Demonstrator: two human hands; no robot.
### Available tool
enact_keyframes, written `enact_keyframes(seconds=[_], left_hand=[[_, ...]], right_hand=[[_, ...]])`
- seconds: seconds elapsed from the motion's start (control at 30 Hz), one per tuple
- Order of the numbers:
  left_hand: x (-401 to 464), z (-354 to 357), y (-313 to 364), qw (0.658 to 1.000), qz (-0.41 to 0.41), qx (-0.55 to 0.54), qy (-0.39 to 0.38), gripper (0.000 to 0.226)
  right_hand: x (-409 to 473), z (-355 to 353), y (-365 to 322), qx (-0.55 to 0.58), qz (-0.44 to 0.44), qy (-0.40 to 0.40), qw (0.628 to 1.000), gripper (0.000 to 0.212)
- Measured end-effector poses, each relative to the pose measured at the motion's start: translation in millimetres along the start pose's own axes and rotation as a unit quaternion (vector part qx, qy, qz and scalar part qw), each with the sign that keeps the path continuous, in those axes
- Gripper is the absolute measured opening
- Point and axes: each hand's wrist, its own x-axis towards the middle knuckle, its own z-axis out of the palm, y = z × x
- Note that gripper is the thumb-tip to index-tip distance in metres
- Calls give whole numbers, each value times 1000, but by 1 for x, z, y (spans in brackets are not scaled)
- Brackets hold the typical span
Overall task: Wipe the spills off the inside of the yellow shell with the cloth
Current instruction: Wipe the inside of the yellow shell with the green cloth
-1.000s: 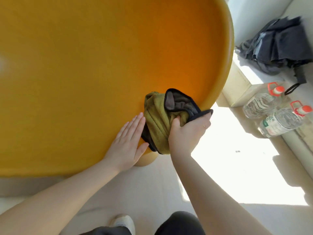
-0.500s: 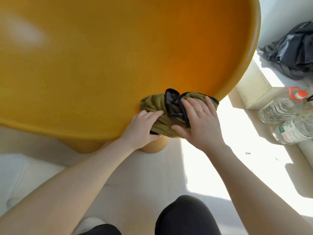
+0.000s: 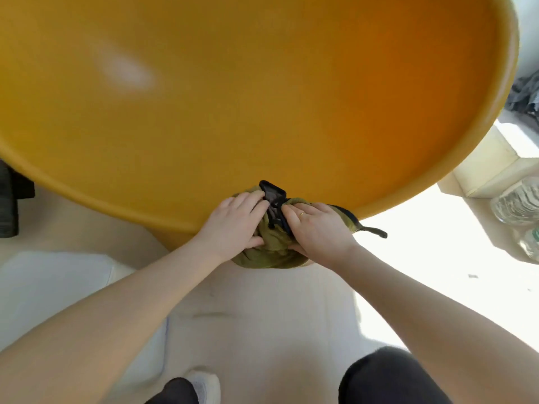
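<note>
The big yellow shell fills the upper view, its curved rim running along the near side. A pale blurred patch shows on its inside at the left. The olive cloth with black trim is bunched at the near rim and hangs over it. My left hand grips the cloth's left side, thumb underneath. My right hand, wearing a ring, grips its right side. A black strip of trim sticks out to the right.
Clear water bottles lie at the right by a cream ledge. Dark clothing lies beyond it. A dark object stands at the left edge. A white slab lies on the floor, and my shoe and knee show below.
The cloth has been pulled back from the inside of the shell to its near rim. My left hand went from lying flat on the shell to gripping the cloth. The view backed away.
</note>
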Motion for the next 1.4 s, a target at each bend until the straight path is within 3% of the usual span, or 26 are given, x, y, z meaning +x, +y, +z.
enact_keyframes(seconds=[0.07, 0.13, 0.3, 0.5, 0.67, 0.83, 0.97, 1.03, 1.23, 1.4], left_hand=[[-5, 12, -16, 997, -3, -23, -72, 85], [-12, 18, -22, 995, -14, -3, -95, 94], [-12, 25, 1, 998, -40, 37, -43, 84], [28, 18, 43, 999, 17, -23, 21, 85], [42, 22, 44, 998, 41, -41, 18, 85], [15, 37, 9, 999, 45, -6, 21, 76], [-32, 39, -47, 999, -14, 25, 18, 91], [-54, 33, -78, 998, -43, 54, 7, 98], [-66, 26, -95, 994, -72, 54, -61, 94], [-36, 30, -67, 996, -18, 48, -79, 86]], right_hand=[[17, 8, -20, 16, 18, 6, 1000, 47], [25, 11, -30, 27, 31, 19, 999, 51], [12, 10, -15, 5, 33, 2, 999, 39], [-24, -18, 49, -42, 71, -36, 996, 40], [-13, -21, 44, -34, 69, -92, 993, 27], [11, -15, 2, 14, 61, -84, 994, 53], [45, 2, -67, 67, 52, -54, 995, 87], [67, 8, -100, 90, 44, -23, 995, 91], [81, 7, -107, 131, 2, 16, 991, 66], [49, 0, -56, 120, 57, -48, 990, 52]])
